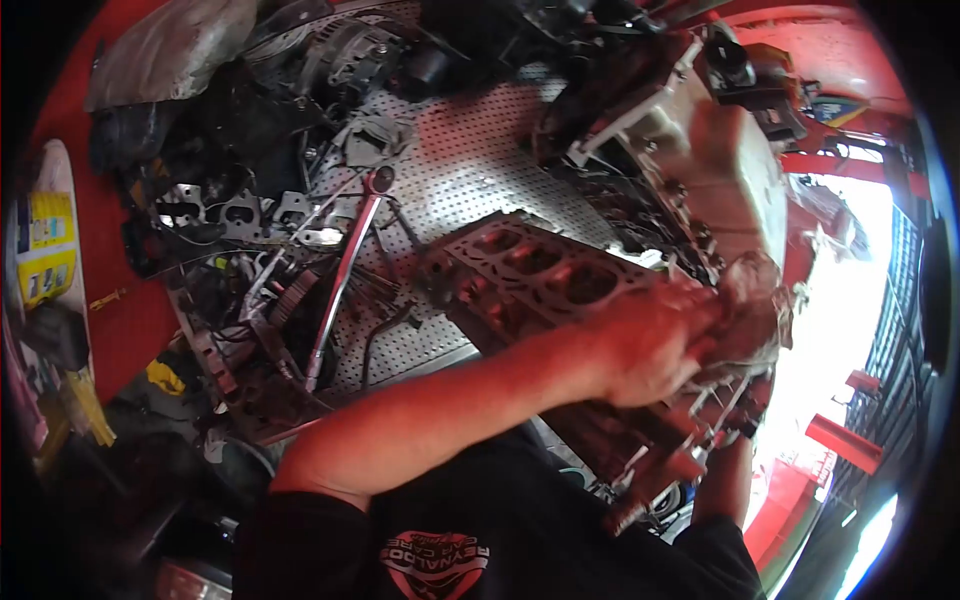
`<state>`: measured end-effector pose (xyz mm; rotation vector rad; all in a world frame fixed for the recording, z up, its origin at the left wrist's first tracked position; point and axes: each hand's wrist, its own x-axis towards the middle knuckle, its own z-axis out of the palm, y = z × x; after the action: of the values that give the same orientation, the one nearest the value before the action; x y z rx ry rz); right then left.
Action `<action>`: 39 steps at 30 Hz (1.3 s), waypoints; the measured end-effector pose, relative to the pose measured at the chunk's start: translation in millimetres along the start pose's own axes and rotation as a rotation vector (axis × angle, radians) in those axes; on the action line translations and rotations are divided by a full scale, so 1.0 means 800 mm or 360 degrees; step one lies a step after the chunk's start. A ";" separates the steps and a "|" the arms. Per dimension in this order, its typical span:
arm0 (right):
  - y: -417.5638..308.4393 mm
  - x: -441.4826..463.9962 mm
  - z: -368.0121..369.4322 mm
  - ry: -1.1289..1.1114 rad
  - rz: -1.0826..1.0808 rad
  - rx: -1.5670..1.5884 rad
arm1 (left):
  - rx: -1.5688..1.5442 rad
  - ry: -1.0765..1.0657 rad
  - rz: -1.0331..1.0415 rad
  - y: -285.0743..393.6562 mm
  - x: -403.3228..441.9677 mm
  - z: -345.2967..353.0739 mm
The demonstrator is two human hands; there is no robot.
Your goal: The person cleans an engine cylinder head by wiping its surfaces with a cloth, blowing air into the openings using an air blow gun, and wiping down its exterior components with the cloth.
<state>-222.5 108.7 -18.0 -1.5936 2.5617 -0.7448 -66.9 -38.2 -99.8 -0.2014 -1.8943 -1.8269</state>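
Observation:
An engine block (pixel 540 262) with a row of open cylinder bores lies tilted in front of me. My left arm reaches across it from the left. At its right end, my left hand (pixel 660 335) is closed on a crumpled, dirty rag (pixel 752 305), pressed close to the block; motion smears the fingers a little. My right forearm (pixel 727 480) comes up at the lower right, beyond the block's near side. Metal parts of the block hide my right hand, so its fingers and anything in them do not show.
Left of the block, a long ratchet (pixel 345 265) lies among tools and metal parts on a perforated metal bench top (pixel 470 140). A large pale metal cover (pixel 715 150) stands behind the block. An alternator (pixel 345 52) sits at the back. Yellow-labelled containers (pixel 48 245) are far left.

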 end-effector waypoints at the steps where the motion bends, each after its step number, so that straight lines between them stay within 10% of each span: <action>1: 0.001 0.002 0.001 -0.0004 0.0011 0.0002 | 0.0078 0.0141 -0.0017 -0.002 -0.003 0.003; 4: 0.001 0.002 0.003 -0.0016 0.0040 -0.0001 | -0.0324 -0.0352 -0.0699 -0.017 -0.009 -0.053; 8: -0.006 -0.006 -0.004 -0.0051 0.0112 -0.0033 | -0.0099 -0.0144 -0.1172 -0.144 -0.054 -0.070; 12: -0.010 -0.011 -0.006 -0.0066 0.0150 -0.0055 | -0.0037 -0.0068 -0.1072 -0.114 -0.024 -0.051; 17: -0.010 -0.015 0.000 -0.0042 0.0191 -0.0044 | -0.0344 0.0381 0.0210 -0.066 -0.003 -0.028; 22: -0.011 -0.016 -0.002 -0.0050 0.0198 -0.0053 | -0.0001 0.0079 -0.0812 -0.217 -0.081 -0.086; 23: -0.010 -0.017 -0.003 -0.0049 0.0192 -0.0057 | -0.0289 -0.0052 -0.1661 -0.248 -0.076 -0.094; 24: -0.010 -0.017 -0.004 -0.0055 0.0199 -0.0056 | 0.0301 0.0081 -0.0906 -0.304 -0.113 -0.089; 30: -0.015 -0.023 -0.005 -0.0030 0.0189 -0.0059 | 0.0506 0.0455 -0.1329 -0.395 -0.104 -0.081; 36: -0.020 -0.026 -0.009 0.0000 0.0169 -0.0064 | 0.0904 -0.0520 -0.1481 -0.293 -0.134 -0.151; 39: -0.024 -0.027 -0.011 0.0007 0.0151 -0.0069 | 0.0904 -0.0344 -0.1475 -0.265 -0.150 -0.189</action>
<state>-198.4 123.4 -7.1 -1.4706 2.6526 -0.6898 -18.4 -176.1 -346.2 0.8313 -2.8585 -1.6683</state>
